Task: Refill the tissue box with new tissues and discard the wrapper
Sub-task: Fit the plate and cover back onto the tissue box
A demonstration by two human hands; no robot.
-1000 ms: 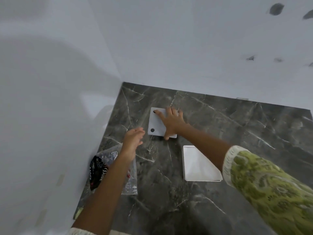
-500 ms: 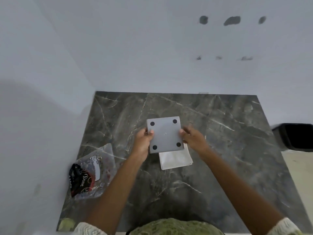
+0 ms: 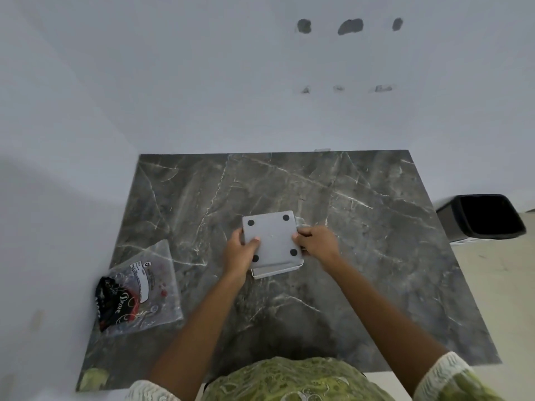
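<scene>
A square grey base plate (image 3: 273, 237) with black round feet at its corners faces up, sitting over the white tissue box (image 3: 275, 270), whose lower edge shows beneath it. My left hand (image 3: 238, 253) grips the plate's left edge. Gripping its right edge is my right hand (image 3: 317, 241). Both rest over the middle of the dark marble counter (image 3: 362, 227). A clear plastic wrapper (image 3: 142, 287) with black and red print lies flat at the counter's left side, apart from both hands.
White walls close the counter at the back and left. A black bin (image 3: 482, 217) stands on the floor past the counter's right edge. The counter's front edge is near my green patterned clothing (image 3: 289, 380).
My hands brought the grey plate from the counter's back over the white box and lowered it; now it covers almost all of the box. The view swung right, revealing the bin.
</scene>
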